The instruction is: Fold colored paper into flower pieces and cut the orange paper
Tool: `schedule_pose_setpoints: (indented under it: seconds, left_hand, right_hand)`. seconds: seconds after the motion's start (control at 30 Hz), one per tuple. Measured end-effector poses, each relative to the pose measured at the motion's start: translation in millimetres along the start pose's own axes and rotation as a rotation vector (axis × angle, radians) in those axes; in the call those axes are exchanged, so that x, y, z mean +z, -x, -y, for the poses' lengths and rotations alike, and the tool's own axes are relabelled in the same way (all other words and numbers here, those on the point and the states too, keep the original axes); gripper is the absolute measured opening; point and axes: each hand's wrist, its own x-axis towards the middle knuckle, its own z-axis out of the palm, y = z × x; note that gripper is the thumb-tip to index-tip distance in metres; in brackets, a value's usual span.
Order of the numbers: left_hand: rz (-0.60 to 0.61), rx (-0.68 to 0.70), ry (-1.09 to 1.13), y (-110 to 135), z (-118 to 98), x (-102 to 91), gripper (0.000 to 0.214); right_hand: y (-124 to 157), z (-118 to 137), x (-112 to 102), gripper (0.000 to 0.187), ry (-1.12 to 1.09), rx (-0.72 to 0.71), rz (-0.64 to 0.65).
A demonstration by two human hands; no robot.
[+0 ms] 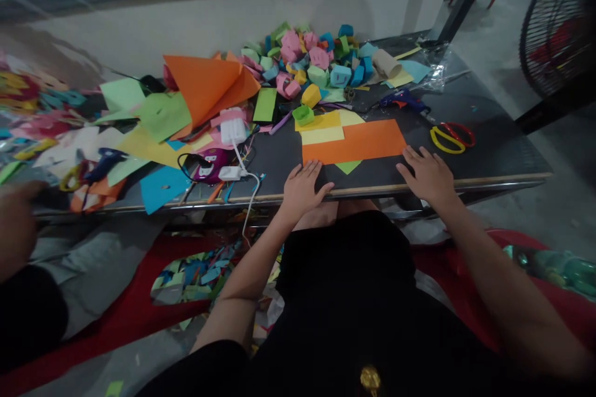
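A rectangular sheet of orange paper (356,141) lies flat on the dark table in front of me. My left hand (303,189) rests with spread fingers at its lower left corner, fingertips touching it. At the right end, my right hand (429,175) is flat with fingers apart, its fingertips by the lower right corner. Pale yellow paper strips (322,134) lie just behind the sheet on the left. From under its front edge a green paper corner (348,167) sticks out. Scissors with red and yellow handles (452,138) lie to the right of my right hand.
A heap of folded paper pieces (321,59) stands at the back. A blue glue gun (404,99) lies at the right rear. Left are a purple power strip (212,164), a white cable and large orange paper (200,87). Another person's hand (18,223) shows far left; a fan (559,31) stands right.
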Motion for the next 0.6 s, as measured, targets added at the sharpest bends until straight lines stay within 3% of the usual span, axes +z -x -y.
schedule_pose_setpoints:
  seconds: [0.2,0.3,0.37,0.43,0.53,0.6]
  left_hand:
    - [0.045,-0.035,-0.01,1.2,12.0,-8.7,0.054]
    - [0.062,-0.032,-0.036,0.6,14.3,-10.4,0.054]
    - [0.073,-0.022,-0.061,-0.4,13.8,-9.6,0.056]
    - [0.077,-0.012,-0.075,-0.6,14.1,-7.3,0.056]
    - [0.07,0.004,-0.067,1.9,19.0,-1.0,0.051]
    - [0.062,0.009,-0.056,4.1,23.8,3.7,0.052]
  right_hand:
    - [-0.1,0.8,-3.6,0.065,0.026,0.025,0.046]
    - [-7.2,18.5,-8.5,0.06,0.02,0.04,-0.024]
    - [-16.5,46.5,-9.1,0.056,-0.031,-0.017,-0.128]
    - [-25.9,86.9,-4.3,0.056,-0.134,-0.22,-0.145]
    - [-34.4,151.4,12.8,0.057,-0.248,-0.568,0.053]
    - [-35.6,179.5,25.4,0.059,-0.255,-0.551,0.154]
